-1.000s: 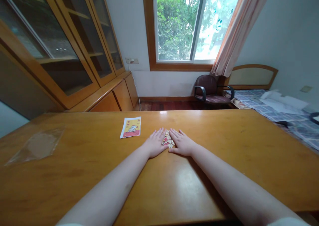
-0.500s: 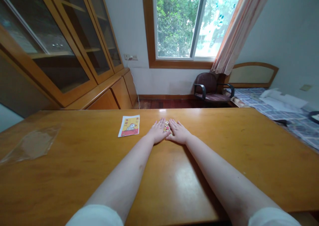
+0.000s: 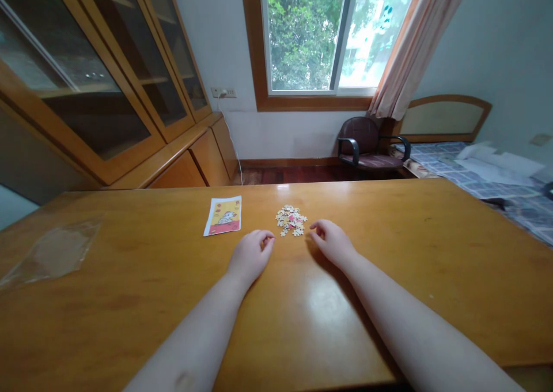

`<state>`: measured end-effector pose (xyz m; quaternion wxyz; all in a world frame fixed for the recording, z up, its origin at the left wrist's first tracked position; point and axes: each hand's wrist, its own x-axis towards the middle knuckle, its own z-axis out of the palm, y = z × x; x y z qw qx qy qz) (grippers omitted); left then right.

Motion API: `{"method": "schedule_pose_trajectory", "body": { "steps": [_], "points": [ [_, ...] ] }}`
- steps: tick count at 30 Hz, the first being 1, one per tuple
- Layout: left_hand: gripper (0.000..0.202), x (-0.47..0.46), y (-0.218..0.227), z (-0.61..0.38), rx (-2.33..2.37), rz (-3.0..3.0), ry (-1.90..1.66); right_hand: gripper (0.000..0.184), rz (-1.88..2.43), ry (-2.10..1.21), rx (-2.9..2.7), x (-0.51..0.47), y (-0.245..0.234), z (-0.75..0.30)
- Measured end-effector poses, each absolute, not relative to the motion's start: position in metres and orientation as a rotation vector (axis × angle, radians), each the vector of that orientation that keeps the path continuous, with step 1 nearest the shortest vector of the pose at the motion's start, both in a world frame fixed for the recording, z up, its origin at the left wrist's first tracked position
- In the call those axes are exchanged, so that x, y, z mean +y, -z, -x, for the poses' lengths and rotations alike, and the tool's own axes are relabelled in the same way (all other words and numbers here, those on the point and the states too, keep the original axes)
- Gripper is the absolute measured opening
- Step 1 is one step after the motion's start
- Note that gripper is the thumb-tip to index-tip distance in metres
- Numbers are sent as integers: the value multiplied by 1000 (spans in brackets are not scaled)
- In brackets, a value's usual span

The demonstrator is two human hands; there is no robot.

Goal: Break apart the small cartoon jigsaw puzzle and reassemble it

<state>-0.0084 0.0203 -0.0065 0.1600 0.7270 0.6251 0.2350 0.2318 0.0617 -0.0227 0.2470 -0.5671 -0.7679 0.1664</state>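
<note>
A small heap of jigsaw puzzle pieces (image 3: pixel 291 221) lies on the wooden table (image 3: pixel 276 323). Most pieces look pale, with some pink and yellow among them. My left hand (image 3: pixel 252 255) is just left of and nearer than the heap, its fingers loosely curled and nothing visible in them. On the heap's right side, my right hand (image 3: pixel 332 241) has bent fingers with a gap between thumb and forefinger, also holding nothing I can see. Neither hand touches the heap. A picture card (image 3: pixel 223 215) with a white animal on yellow and red lies beyond my left hand.
A clear plastic bag (image 3: pixel 52 251) lies flat on the left of the table. Past the far edge stand a glass-door cabinet (image 3: pixel 129 80), a dark armchair (image 3: pixel 365 144) and a bed (image 3: pixel 458 164). A window (image 3: pixel 319 34) is in the far wall.
Both hands, flat over the puzzle pieces before, have drawn back toward me and apart, with fingers now curled. The heap is uncovered. My view has shifted slightly.
</note>
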Motion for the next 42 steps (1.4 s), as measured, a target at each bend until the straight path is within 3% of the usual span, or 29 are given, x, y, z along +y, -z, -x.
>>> {"method": "schedule_pose_trajectory", "body": {
  "steps": [8,13,17,23,27,33,42],
  "points": [
    [44,22,10,-17,1821,-2323,-270,35,1285,-272,-2546,56,12,-217],
    [26,21,5,-8,1663,-2167,-370,21,1262,-429,-2427,57,17,-219],
    [31,24,5,-4,1659,-2147,-398,19,1272,-448,-2367,60,20,-219],
    [20,27,8,-5,1631,-2145,-365,22,1263,-425,-2376,62,22,-219],
    [26,30,6,-2,1588,-2145,-421,24,1250,-497,-2327,63,23,-220],
    [20,35,4,1,1766,-2034,-433,10,1375,-553,-2192,63,19,-219],
    [26,30,2,2,1620,-2109,-465,33,1230,-601,-2354,59,13,-225]
  ]
}}
